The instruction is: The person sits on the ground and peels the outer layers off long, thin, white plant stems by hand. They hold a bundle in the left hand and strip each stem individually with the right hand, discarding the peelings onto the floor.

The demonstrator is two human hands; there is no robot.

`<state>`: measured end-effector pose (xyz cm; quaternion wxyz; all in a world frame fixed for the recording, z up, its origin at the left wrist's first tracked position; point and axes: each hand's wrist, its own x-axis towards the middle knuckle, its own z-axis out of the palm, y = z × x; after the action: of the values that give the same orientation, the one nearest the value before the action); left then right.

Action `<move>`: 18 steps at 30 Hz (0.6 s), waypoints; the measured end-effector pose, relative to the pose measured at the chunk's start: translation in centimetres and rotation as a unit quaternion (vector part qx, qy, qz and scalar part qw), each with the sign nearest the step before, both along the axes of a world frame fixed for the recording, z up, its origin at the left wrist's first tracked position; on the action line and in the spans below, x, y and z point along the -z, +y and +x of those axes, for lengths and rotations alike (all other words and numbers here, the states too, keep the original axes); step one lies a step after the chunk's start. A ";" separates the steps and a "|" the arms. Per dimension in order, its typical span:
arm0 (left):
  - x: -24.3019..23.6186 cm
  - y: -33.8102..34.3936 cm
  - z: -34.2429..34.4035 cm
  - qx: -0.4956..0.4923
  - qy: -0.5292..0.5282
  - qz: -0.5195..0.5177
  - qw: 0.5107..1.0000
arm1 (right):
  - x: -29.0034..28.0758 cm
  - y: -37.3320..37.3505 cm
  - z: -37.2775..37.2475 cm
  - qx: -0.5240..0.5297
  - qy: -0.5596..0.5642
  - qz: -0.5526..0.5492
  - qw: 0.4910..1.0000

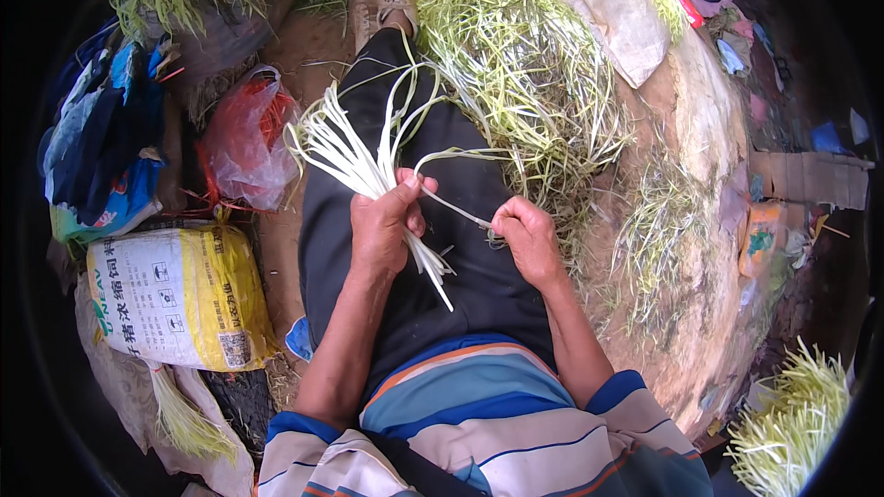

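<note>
My left hand [385, 221] is closed round a bunch of pale chives [345, 149] above my lap. Their white-green leaves fan out toward the upper left, and the cut-looking white ends poke out below the fist. One single chive stalk [453, 209] stretches from my left hand to my right hand [529, 237], which pinches its end. Some brownish matter shows at that end, by the fingertips. A large heap of loose chives [516, 55] lies beyond and to the right of my legs.
At left lie a yellow-and-white sack [180, 299], a clear plastic bag with red strands [249, 143] and a blue bag [101, 147]. Bundled chives rest at lower left [189, 419] and lower right [792, 423]. Scattered stalks [663, 230] cover ground at right, beside a pale sheet [617, 9].
</note>
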<state>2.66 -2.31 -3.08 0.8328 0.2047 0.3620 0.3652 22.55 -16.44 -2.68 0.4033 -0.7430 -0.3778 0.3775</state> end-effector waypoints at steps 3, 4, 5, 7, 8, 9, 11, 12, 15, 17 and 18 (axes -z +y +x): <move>0.0 0.1 -0.4 -0.015 0.006 0.001 1.000 | 1.5 -2.3 3.0 0.012 -0.101 0.009 0.995; 0.1 0.0 -0.4 -0.021 -0.010 -0.002 1.000 | 1.9 -2.9 4.1 0.023 -0.138 0.018 0.990; 0.2 0.0 -0.4 -0.026 -0.006 -0.008 1.000 | 2.2 -3.4 5.1 0.049 -0.190 -0.033 0.980; 0.6 0.0 -0.2 -0.033 0.012 0.022 0.999 | 1.5 -3.8 6.1 0.089 -0.175 -0.081 0.977; 0.8 0.0 -0.1 -0.034 0.018 0.025 0.999 | 0.9 -3.7 6.1 0.077 -0.178 -0.086 0.977; 0.9 0.1 0.0 -0.028 0.014 0.038 0.999 | 0.0 -3.3 5.8 0.055 -0.160 -0.107 0.980; 1.0 0.0 0.4 -0.010 0.014 0.034 0.999 | -1.6 -2.1 3.7 -0.038 -0.155 -0.028 0.987; 1.1 -0.1 0.7 -0.005 0.006 0.032 0.999 | -2.1 -1.0 2.4 -0.079 -0.171 -0.035 0.982; 1.5 -0.7 0.8 0.005 0.000 0.037 0.999 | -3.0 1.9 -1.1 -0.195 -0.169 -0.006 0.966; 1.8 -0.9 0.8 -0.004 0.000 0.027 1.000 | -3.1 3.1 -2.3 -0.268 -0.151 -0.005 0.951; 1.9 -1.0 0.7 -0.018 -0.003 0.030 0.999 | -3.2 3.3 -2.6 -0.276 -0.147 -0.015 0.950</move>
<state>3.39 -3.27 -4.93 0.8205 0.2220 0.3522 0.3917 19.91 -13.10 0.48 0.2120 -0.6628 -0.6176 0.3665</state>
